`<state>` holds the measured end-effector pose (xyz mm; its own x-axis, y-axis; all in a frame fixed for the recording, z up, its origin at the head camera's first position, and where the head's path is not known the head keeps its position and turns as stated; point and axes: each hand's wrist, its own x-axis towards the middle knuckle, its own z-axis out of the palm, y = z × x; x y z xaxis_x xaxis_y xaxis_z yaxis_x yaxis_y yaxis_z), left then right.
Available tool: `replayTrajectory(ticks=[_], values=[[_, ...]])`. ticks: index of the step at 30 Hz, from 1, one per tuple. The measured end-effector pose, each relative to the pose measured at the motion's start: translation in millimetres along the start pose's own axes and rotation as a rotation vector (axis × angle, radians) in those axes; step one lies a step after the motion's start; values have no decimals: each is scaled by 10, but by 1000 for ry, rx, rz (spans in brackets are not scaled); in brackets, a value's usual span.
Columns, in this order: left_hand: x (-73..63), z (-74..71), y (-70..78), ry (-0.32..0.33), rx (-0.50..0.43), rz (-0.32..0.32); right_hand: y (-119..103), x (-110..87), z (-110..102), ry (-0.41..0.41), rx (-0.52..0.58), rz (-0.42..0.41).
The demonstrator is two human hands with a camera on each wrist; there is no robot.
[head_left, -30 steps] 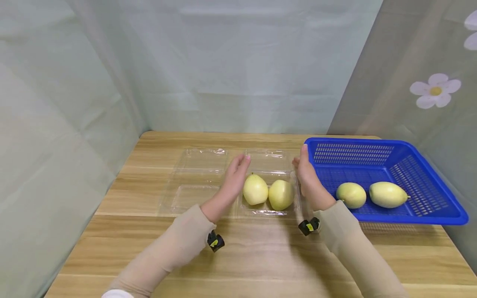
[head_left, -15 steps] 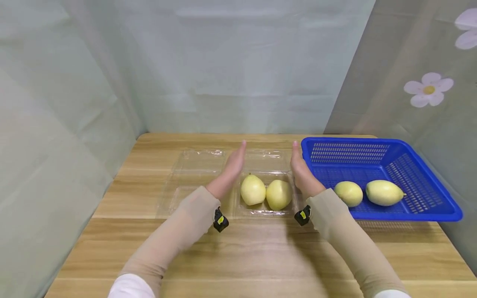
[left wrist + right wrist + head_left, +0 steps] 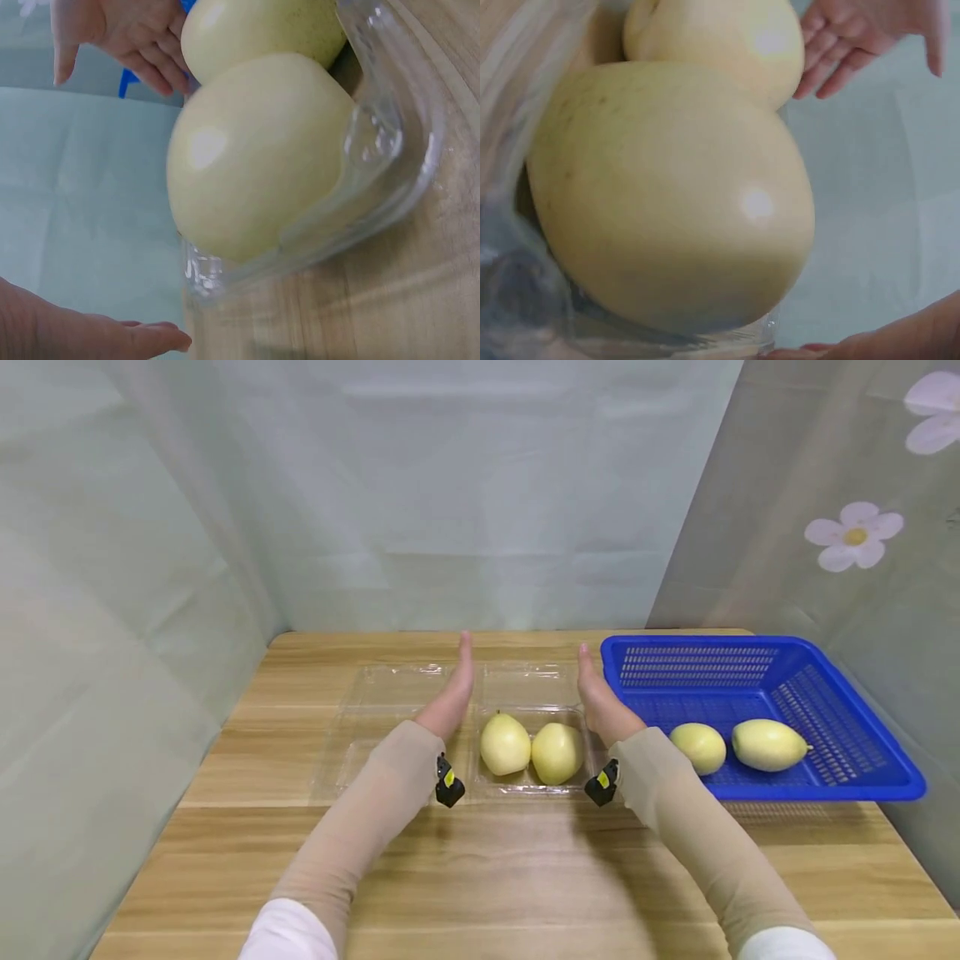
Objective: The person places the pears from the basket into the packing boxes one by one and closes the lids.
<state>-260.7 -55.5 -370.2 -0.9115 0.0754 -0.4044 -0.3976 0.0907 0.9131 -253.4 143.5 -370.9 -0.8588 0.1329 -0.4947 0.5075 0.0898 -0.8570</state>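
Note:
Two pale yellow pears, the left pear [image 3: 505, 744] and the right pear [image 3: 557, 753], sit side by side in a clear plastic clamshell box [image 3: 532, 791]. Its lid lies folded back behind them. My left hand [image 3: 453, 697] stands on edge just left of the box, fingers straight, over the inner side of a second clear box [image 3: 352, 727]. On the right, my right hand [image 3: 602, 700] is held the same way between the box and the blue basket. Neither hand grips anything. Both wrist views show the pears close up, with the opposite palm beyond them.
A blue plastic basket [image 3: 825, 792] stands at the right of the wooden table [image 3: 510, 877], holding two yellow-green oval fruits, one left [image 3: 698, 748] and one right [image 3: 769, 745]. Pale cloth [image 3: 465, 502] hangs behind and at the sides.
My left hand has moved left, away from the pears, and its fingers have straightened. The right hand has shifted slightly left in view. The pears stay in the box; the view has shifted slightly.

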Motion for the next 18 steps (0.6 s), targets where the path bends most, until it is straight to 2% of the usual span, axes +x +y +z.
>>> replayTrajectory(ticks=[5,11,18], values=[[46,-13,-36,-23,-17,-31,13,33,-50,-46,85,54],[118,-51,-85,10,-5,-54,0,65,-48,-33,82,51],[152,-56,-108,-13,-54,-103,9,81,-84,-79,54,57]])
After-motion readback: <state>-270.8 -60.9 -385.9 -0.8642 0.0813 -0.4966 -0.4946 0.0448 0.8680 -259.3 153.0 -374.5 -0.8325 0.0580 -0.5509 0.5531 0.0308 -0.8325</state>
